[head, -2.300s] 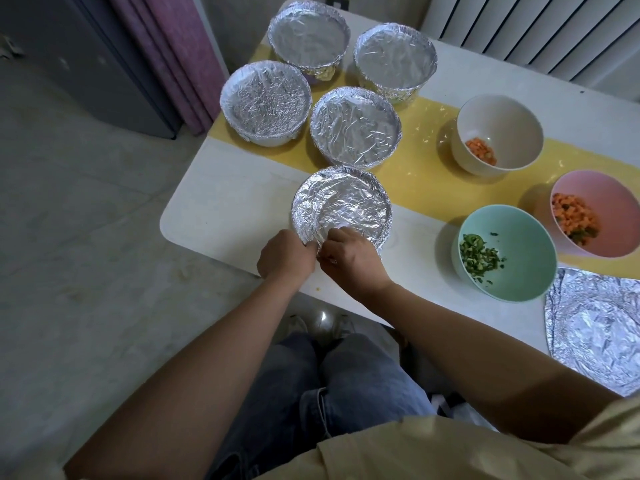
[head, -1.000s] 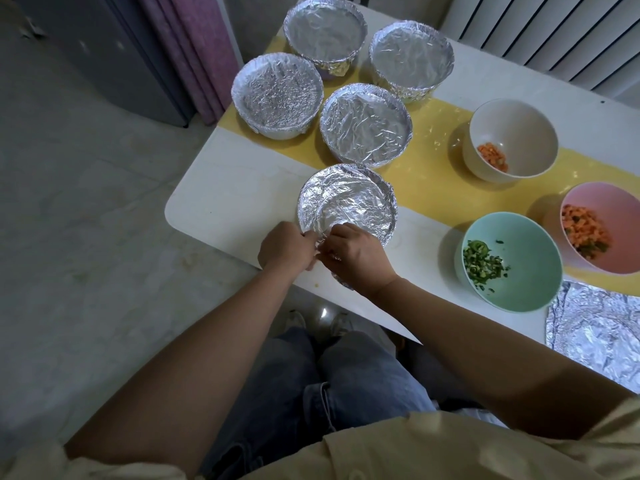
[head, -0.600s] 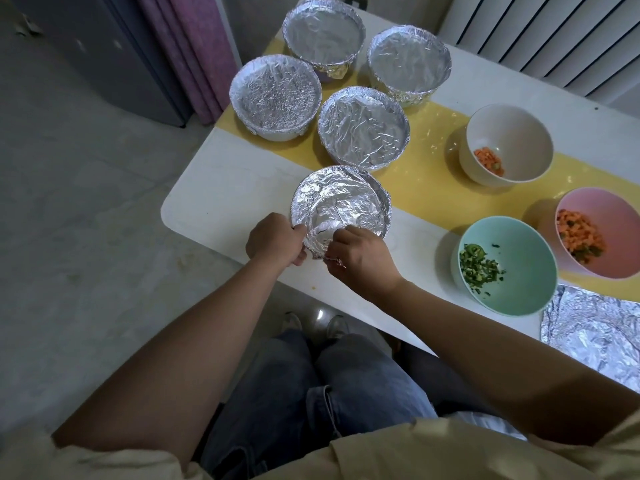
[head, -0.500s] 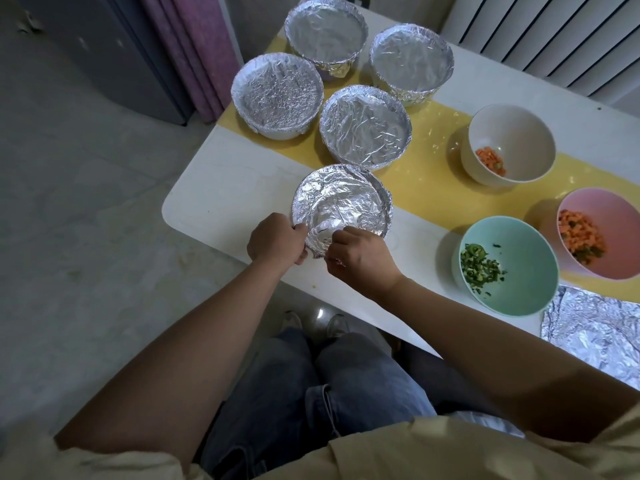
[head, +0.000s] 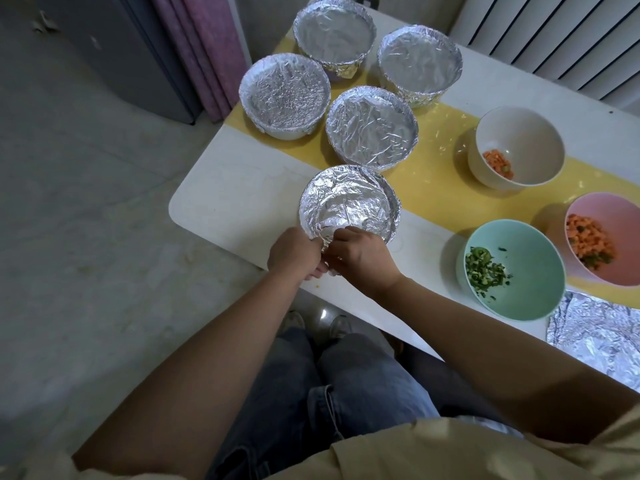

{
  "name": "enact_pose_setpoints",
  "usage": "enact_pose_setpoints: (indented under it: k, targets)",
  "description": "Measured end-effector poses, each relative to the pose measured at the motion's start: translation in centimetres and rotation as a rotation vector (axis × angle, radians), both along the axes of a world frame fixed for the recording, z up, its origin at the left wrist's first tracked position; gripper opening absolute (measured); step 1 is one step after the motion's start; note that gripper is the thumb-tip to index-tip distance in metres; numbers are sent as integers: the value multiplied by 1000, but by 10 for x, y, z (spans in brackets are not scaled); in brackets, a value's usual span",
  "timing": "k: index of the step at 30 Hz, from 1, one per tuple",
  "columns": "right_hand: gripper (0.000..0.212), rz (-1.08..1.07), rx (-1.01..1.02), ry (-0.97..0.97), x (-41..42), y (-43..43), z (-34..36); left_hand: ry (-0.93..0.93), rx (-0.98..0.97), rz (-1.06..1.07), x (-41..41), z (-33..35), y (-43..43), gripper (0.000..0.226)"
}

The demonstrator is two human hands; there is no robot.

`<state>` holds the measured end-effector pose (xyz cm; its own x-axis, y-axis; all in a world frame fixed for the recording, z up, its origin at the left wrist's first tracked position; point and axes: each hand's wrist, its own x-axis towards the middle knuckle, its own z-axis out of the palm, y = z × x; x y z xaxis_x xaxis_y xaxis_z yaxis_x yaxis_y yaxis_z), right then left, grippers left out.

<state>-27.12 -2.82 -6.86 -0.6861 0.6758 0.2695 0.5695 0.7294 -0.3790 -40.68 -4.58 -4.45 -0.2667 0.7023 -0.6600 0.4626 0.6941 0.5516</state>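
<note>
Two hands meet at the near rim of a foil-covered bowl (head: pixel 349 206) on a white table (head: pixel 225 202). The left hand (head: pixel 294 252) and the right hand (head: pixel 362 259) sit almost knuckle to knuckle, fingers curled in tight. Each pinches the crinkled foil where it folds over the edge closest to the person, and the fingertips are tucked out of sight beneath the hands. The bowl stands on the bare white part of the table near its front left corner, just short of the yellow strip (head: pixel 446 188) that crosses the tabletop. Its foil top looks tipped a little to the left.

Beyond it four more covered dishes cluster together. A centre wrapped bowl (head: pixel 372 128) sits just behind on the strip, and a left wrapped bowl (head: pixel 284 91) is at the table's edge. A far wrapped bowl (head: pixel 334 32) and a far-right wrapped bowl (head: pixel 419 60) stand at the back.

To the right, well apart from the hands, a cream bowl (head: pixel 519 133) holds a few diced orange pieces and a pink bowl (head: pixel 613 216) a heap of orange and green dice. A mint bowl (head: pixel 526 282) holds chopped greens. A loose foil sheet (head: pixel 599 341) lies at the right edge beside the mint bowl.
</note>
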Motion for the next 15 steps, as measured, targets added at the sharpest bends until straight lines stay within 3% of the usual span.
enact_pose_setpoints:
  k: [5,15]
  targets:
    - [22,-3,-24,-13,3,0,-3,-2,14,12,-2,0,-3,35]
    - [37,-5,-74,15,21,0,0,63,16,-36,-9,5,8,35]
